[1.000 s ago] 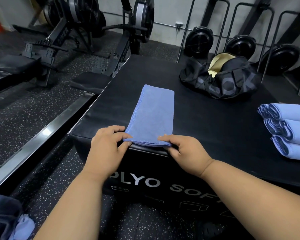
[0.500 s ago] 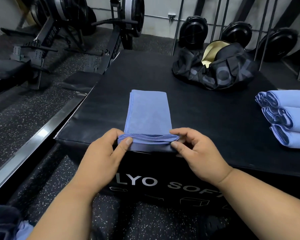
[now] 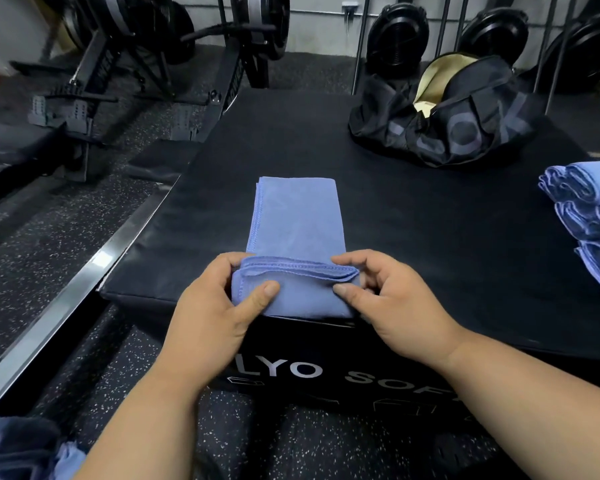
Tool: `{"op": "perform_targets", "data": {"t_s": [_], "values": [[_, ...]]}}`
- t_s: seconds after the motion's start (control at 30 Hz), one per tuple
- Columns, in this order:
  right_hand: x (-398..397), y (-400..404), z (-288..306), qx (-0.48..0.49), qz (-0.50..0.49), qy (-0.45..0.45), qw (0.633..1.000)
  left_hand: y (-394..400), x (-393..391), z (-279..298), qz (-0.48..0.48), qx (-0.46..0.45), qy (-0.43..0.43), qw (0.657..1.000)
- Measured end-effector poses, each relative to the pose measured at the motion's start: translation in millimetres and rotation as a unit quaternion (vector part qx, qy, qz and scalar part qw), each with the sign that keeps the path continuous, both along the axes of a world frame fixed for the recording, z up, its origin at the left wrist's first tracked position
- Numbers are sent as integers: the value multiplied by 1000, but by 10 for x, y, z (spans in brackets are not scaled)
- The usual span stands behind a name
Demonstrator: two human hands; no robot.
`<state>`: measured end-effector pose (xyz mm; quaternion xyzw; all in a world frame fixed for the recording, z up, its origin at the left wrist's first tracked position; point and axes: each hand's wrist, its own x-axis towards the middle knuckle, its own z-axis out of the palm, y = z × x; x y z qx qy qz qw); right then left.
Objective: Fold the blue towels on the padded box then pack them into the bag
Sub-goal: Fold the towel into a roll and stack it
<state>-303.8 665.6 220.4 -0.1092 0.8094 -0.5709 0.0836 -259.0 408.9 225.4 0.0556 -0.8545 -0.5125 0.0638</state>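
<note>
two hands pinch the blue towel's near end, left hand and right hand thumbs on top, fingers behind the raised hem, probably to roll it away across the padded box; the bag gapes beyond.

- Left hand: palm down at the near left corner of the towel, thumb laid flat on top of the turned-up fold, fingers curled over its far edge, pinching the cloth.
- Right hand: mirrored at the near right corner, thumb pressing the top layer, index finger hooked over the fold's far edge, other fingers bent beneath.
- Both forearms bare, reaching in from the lower edge of the view and angling toward each other.
- Wrists roughly level, hands well apart across the fold's width.
</note>
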Motion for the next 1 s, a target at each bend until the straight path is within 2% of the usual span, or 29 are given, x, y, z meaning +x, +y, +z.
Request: {"op": "perform_targets", "data": {"t_s": [0.23, 0.57, 1.0], "values": [[-59, -28, 31, -24, -36, -3, 999, -54, -54, 12, 10, 48, -14, 999], [-82, -104, 48, 27, -52, -2, 998, 32, -86, -4, 94, -27, -51, 994], [-43, -149, 108, 95, -68, 7, 993, 89, -69, 30, 128, -113, -73, 983]]}}
